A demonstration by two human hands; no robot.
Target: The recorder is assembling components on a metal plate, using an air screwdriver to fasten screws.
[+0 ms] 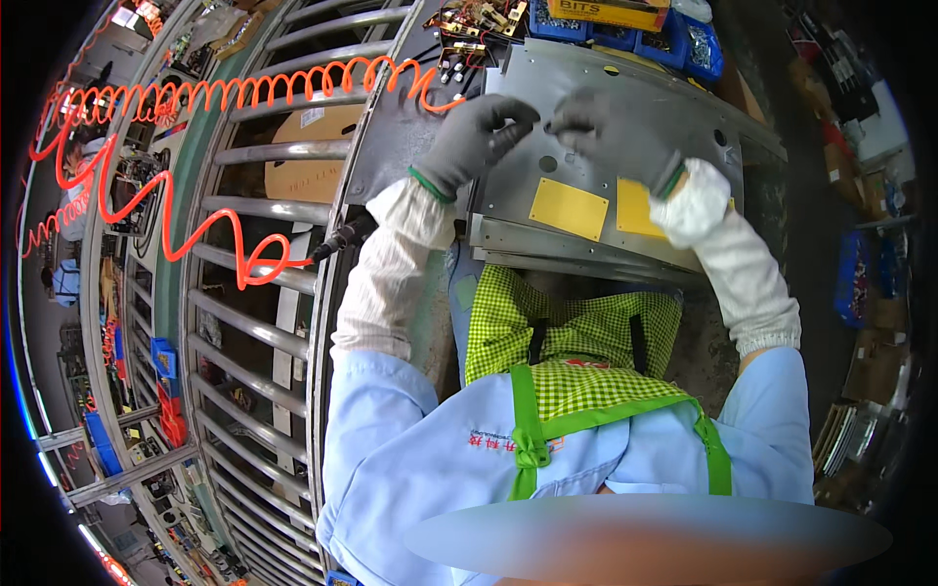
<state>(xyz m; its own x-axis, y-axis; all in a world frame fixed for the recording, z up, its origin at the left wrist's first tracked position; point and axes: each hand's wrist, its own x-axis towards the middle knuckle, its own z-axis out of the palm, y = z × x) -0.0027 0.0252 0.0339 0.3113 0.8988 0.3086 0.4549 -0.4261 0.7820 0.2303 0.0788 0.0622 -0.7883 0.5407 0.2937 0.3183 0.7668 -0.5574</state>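
Observation:
My left hand (pixel 479 145), in a grey glove with a green cuff, hovers over the left part of a grey metal panel (pixel 508 200). Its thumb and forefinger bend into a near pinch; anything between the tips is too small to tell. Facing it, my right hand (pixel 620 139), gloved alike and slightly blurred, has its fingers drawn together above the panel. A tiny dark spot shows at those fingertips, not clear enough to name. A yellow rectangular sheet (pixel 569 208) lies on the panel near its front edge, and a second yellow sheet (pixel 637 207) is partly under my right wrist.
Blue bins (pixel 664 47) of small parts and a yellow box (pixel 611 12) stand behind the panel. Small metal parts (pixel 479 29) lie at the back left. A roller conveyor (pixel 264 337) runs along my left, crossed by orange coiled hoses (pixel 283 88); one ends in a dark tool (pixel 342 239).

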